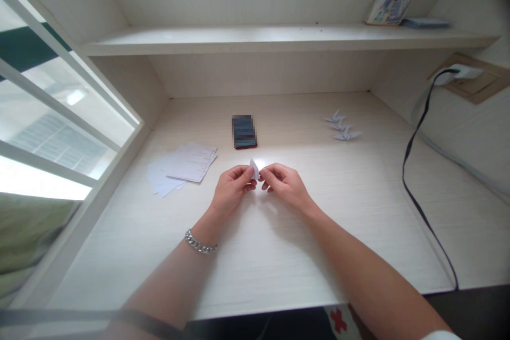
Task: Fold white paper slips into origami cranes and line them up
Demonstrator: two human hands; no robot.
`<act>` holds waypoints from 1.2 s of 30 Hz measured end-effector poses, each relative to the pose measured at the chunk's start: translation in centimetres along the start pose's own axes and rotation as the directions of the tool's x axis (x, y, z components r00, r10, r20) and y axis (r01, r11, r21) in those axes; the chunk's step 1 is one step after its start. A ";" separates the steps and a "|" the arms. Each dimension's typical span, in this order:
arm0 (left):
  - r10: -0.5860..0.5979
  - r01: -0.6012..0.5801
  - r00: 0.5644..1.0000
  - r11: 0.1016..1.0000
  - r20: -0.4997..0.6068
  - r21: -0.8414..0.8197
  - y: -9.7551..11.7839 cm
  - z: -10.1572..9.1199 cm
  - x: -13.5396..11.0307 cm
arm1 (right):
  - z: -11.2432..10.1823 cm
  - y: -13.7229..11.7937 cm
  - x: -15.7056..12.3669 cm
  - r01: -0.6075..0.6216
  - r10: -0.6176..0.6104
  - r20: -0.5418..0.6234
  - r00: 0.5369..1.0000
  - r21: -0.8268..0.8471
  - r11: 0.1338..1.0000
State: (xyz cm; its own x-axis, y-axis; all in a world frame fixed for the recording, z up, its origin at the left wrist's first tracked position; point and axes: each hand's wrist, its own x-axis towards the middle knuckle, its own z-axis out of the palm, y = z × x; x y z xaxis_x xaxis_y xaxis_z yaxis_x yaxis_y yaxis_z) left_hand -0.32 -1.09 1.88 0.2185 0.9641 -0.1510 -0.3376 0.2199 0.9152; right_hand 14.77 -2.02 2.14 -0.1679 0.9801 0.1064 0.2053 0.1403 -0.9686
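Note:
A small folded piece of white paper (254, 168) is pinched between both hands just above the white desk (255, 255). My left hand (231, 189), with a silver chain bracelet at the wrist, grips the paper's left side with closed fingers. My right hand (283, 183) holds the right side, fingers curled. Only the paper's upper tip shows above the fingertips.
A loose stack of white paper sheets (181, 167) lies left of the hands. A dark phone (244, 132) lies behind them. Folded paper cranes (342, 127) sit at the back right. A black cable (418, 170) runs down from a wall socket. A shelf above holds a booklet (390, 5).

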 end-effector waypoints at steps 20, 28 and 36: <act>0.013 -0.030 0.997 0.977 0.080 0.211 -0.7 -0.2 0.0 | 0.1 -0.4 -0.2 0.024 -0.033 -0.197 0.980 -0.046 0.999; -0.004 -0.030 0.995 0.947 0.104 0.321 0.1 -0.4 -0.2 | -0.6 0.1 0.3 -0.002 0.004 -0.075 0.997 0.019 1.000; -0.027 -0.001 0.995 0.965 0.100 0.262 0.0 -0.3 -0.2 | -0.9 0.0 0.4 0.003 -0.003 -0.011 1.000 0.008 1.000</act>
State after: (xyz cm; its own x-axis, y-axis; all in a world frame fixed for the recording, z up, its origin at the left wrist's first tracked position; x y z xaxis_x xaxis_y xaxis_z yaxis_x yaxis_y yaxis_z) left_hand -0.65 -1.20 1.79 0.3181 0.9381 -0.1371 -0.0865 0.1727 0.9812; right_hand 15.61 -1.52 2.43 -0.1584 0.9810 0.1119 0.1967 0.1424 -0.9701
